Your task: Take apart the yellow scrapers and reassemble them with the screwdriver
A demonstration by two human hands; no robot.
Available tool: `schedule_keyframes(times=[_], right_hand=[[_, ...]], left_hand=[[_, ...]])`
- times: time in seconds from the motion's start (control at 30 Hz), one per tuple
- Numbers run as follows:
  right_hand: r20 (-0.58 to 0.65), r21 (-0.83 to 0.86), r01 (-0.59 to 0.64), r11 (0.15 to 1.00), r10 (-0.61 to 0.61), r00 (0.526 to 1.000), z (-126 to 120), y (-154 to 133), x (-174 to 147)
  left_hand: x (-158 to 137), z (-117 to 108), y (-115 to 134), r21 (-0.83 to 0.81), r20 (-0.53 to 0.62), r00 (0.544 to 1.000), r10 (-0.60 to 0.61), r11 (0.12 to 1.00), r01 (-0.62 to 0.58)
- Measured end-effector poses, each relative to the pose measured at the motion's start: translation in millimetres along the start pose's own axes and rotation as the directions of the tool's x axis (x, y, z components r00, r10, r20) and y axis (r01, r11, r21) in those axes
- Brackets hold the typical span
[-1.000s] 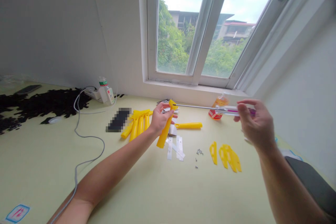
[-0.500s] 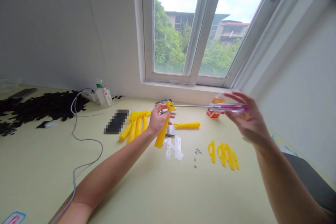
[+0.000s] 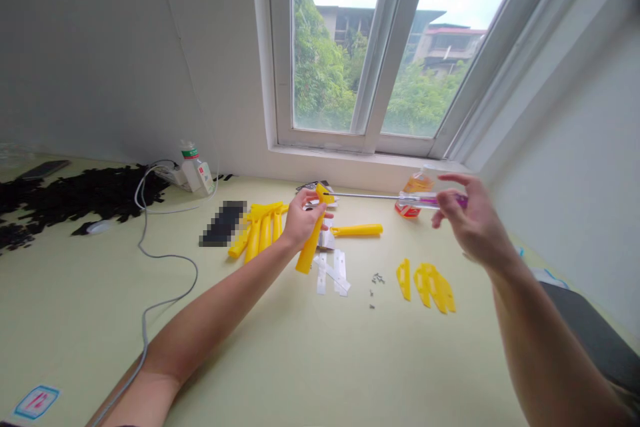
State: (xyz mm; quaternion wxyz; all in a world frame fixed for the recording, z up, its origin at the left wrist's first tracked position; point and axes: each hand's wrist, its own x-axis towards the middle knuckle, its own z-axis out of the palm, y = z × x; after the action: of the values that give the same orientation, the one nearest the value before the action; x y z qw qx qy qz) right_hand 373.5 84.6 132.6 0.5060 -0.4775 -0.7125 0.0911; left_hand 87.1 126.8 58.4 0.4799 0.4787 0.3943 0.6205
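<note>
My left hand [image 3: 300, 223] grips a yellow plastic handle [image 3: 309, 253], tilted with its head end up. In my right hand [image 3: 473, 220] is a screwdriver [image 3: 417, 199] with a clear and purple grip, held level by thumb and fingers, the index finger raised. Its long shaft points left and the tip meets the head of the yellow handle; a screw there is too small to make out. Behind and right of my left hand lies another yellow scraper-like tool [image 3: 357, 231]. White slotted strips [image 3: 341, 273] and several small screws [image 3: 377, 278] lie nearer me.
Yellow plastic plates [image 3: 434, 287] lie at the right, more yellow handles [image 3: 263, 233] at the left beside a pixelated dark patch [image 3: 223, 223]. An orange bottle [image 3: 416, 190] stands under the window. Black pieces [image 3: 90, 193], a white bottle [image 3: 193, 170] and a grey cable [image 3: 193, 273] occupy the left.
The fingers of my right hand have shifted round the screwdriver grip, with the thumb now over it. My left hand keeps the handle in place. The view has tipped slightly downward.
</note>
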Motion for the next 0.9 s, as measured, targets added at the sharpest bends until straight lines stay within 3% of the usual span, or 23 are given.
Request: schedule_keyframes(times=[0.1,0.27,0.43,0.57,0.7,0.83,0.9], right_hand=[[0.132,0.189,0.061,0.980,-0.087,0.987,3.2,2.8,1.2],[-0.029,0.144,-0.054,0.988,0.059,0.998,5.8,2.4,0.4],[0.018,0.224,0.062,0.973,-0.068,0.998,6.2,1.5,0.0],[-0.113,0.093,-0.045,0.995,0.056,0.992,7.2,-1.1,-1.6],[0.002,0.233,0.049,0.971,-0.051,0.999,6.7,-3.4,-1.4],[-0.103,0.126,-0.062,0.990,0.075,0.992,6.6,-1.1,-1.0],[-0.066,0.164,-0.083,0.983,0.095,0.993,6.6,-0.2,-0.5]], left_hand=[[2.8,-2.5,0.5,0.001,-0.027,1.000,-0.004,1.000,0.004],[3.6,-3.6,3.5,0.006,0.004,0.999,0.033,0.999,-0.033],[0.9,-1.3,6.3,0.021,-0.007,1.000,-0.003,1.000,0.003],[0.5,-0.6,7.0,0.028,0.001,1.000,-0.013,1.000,0.013],[0.4,-0.8,8.0,0.034,-0.006,1.000,-0.027,0.999,0.027],[-0.9,-0.4,8.4,0.046,0.012,1.000,-0.022,0.999,0.021],[-0.8,-0.6,7.8,0.040,0.006,1.000,-0.020,0.999,0.020]])
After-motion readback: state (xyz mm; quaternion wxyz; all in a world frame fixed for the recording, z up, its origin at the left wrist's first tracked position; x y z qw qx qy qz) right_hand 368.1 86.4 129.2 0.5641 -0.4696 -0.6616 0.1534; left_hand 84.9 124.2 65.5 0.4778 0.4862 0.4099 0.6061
